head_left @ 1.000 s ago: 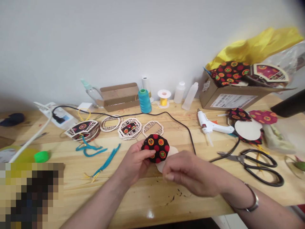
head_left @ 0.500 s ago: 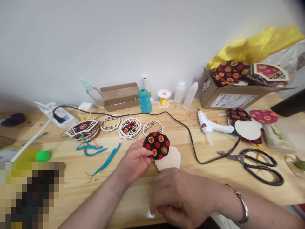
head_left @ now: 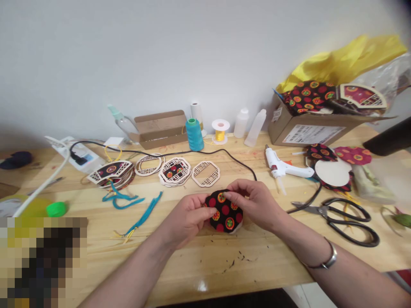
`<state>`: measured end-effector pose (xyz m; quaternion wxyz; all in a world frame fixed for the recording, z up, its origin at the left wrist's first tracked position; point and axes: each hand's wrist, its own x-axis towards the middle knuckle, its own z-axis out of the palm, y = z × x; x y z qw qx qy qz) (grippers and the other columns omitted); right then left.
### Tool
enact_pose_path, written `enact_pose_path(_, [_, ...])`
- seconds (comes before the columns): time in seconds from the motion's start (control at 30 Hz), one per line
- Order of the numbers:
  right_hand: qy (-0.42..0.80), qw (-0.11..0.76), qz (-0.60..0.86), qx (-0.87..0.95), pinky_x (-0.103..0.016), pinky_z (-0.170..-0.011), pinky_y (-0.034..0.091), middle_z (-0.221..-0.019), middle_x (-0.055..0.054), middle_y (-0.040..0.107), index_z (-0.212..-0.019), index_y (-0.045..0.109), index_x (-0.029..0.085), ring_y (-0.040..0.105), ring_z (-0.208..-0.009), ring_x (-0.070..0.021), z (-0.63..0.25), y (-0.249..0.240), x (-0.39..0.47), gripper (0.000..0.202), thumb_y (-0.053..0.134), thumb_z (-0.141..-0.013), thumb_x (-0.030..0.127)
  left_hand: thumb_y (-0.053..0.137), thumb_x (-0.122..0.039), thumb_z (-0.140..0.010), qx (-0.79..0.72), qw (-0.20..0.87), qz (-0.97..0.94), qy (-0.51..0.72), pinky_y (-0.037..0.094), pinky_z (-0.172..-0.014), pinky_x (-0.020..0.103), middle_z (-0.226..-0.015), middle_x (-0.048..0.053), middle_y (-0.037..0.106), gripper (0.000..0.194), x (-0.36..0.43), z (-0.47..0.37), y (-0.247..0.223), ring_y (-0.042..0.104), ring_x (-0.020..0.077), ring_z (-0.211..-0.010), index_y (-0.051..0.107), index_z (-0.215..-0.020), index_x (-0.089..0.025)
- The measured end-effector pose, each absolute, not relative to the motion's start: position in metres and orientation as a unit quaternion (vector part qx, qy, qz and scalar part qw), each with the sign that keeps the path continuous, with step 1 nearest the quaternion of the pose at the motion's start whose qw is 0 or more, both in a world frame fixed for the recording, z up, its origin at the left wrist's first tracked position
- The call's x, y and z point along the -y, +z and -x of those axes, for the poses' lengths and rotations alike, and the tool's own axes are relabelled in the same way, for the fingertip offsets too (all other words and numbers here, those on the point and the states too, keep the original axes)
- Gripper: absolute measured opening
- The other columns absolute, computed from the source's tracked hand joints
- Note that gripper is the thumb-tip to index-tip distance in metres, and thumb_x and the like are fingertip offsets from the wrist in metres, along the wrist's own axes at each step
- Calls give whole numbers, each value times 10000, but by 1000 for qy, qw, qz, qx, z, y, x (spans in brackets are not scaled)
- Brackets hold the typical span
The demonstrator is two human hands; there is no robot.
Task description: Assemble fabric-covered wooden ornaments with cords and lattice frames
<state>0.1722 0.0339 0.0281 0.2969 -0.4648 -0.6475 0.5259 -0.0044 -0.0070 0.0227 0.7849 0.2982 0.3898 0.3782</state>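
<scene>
Both hands hold a black fabric piece (head_left: 224, 216) patterned with red dots and orange flowers, just above the table. My left hand (head_left: 186, 218) grips its left edge, thumb on the front. At the top right, my right hand (head_left: 258, 203) pinches the rim between thumb and fingers. A sliver of pale board (head_left: 236, 228) shows behind the cloth at its lower right; the rest of the board is hidden. Just beyond the hands lie an octagonal wooden lattice frame (head_left: 206, 174) and a stack of lattice frames (head_left: 175, 172) with patterned fabric inside.
Scissors (head_left: 340, 218) and a white glue gun (head_left: 285, 167) lie on the right, with a black cable (head_left: 237, 157) crossing the table. Teal thread (head_left: 195, 136) and bottles stand along the wall. A cardboard box (head_left: 311, 128) holds fabric pieces. Teal tassels (head_left: 144, 217) lie left.
My right hand has moved up from the table front to the fabric piece's right side and taken hold. The fabric has shifted slightly right and down, covering most of the pale board.
</scene>
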Motion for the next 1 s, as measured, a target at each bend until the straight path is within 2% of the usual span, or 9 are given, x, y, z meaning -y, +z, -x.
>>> enact_pose_path(0.1, [536,314,492,610,-227,-520,412,-610,24,571,-677,581,166,490,-555,-98,-173,30,-37,164,592,-764,305,713,-211,-725,-427,750,-290,413,532,-652,304,-820,110,730,267,3,4,24,672,192,-696,710,-970,-103])
enact_pose_path(0.2, [527,305,511,606,-231,-504,399,-595,21,558,-652,575,167,483,-544,-100,-174,30,-40,188,594,-751,325,753,-250,-687,-468,715,-278,438,538,-633,308,-750,97,728,257,0,4,26,660,179,-642,731,-893,-98])
enact_pose_path(0.3, [548,306,494,602,-264,-591,463,-723,-21,640,-806,630,153,562,-644,-127,-175,29,-40,205,610,-755,351,771,-281,-666,-488,697,-285,441,534,-628,293,-710,78,723,258,2,4,24,648,166,-624,739,-852,-105])
enact_pose_path(0.37, [580,307,464,595,-290,-672,493,-837,-50,677,-957,636,147,604,-732,-144,-175,28,-39,308,639,-744,369,765,-299,-676,-491,700,-303,421,528,-619,277,-708,66,720,242,3,4,22,643,158,-621,739,-832,-116])
enact_pose_path(0.4, [596,299,453,592,-292,-679,496,-849,-53,681,-974,636,145,610,-737,-144,-175,28,-39,332,652,-735,375,762,-305,-682,-492,702,-312,410,523,-611,266,-698,58,716,228,4,4,21,637,150,-611,738,-811,-119])
enact_pose_path(0.57, [605,278,467,582,-227,-528,437,-635,8,624,-715,634,148,526,-558,-91,-174,29,-38,180,634,-734,327,718,-403,-723,-492,699,-297,424,488,-530,220,-653,57,693,307,5,4,21,608,125,-561,736,-817,-111])
enact_pose_path(0.67, [589,311,485,567,-215,-508,428,-621,14,625,-696,625,154,514,-546,-87,-173,31,-39,153,634,-726,304,692,-450,-737,-484,697,-286,444,501,-536,248,-690,82,706,368,4,4,22,620,144,-571,735,-868,-109])
enact_pose_path(0.87, [604,326,482,545,-223,-509,431,-631,8,625,-698,621,159,521,-552,-97,-173,29,-40,190,653,-711,346,756,-311,-693,-494,688,-335,413,526,-652,287,-730,65,726,263,6,5,18,641,160,-637,747,-888,-133])
enact_pose_path(1.0, [593,327,487,551,-233,-536,415,-645,0,625,-702,635,155,514,-572,-101,-174,27,-40,239,632,-741,391,728,-277,-708,-486,688,-314,437,531,-646,293,-732,75,735,223,6,4,20,660,178,-660,752,-877,-133])
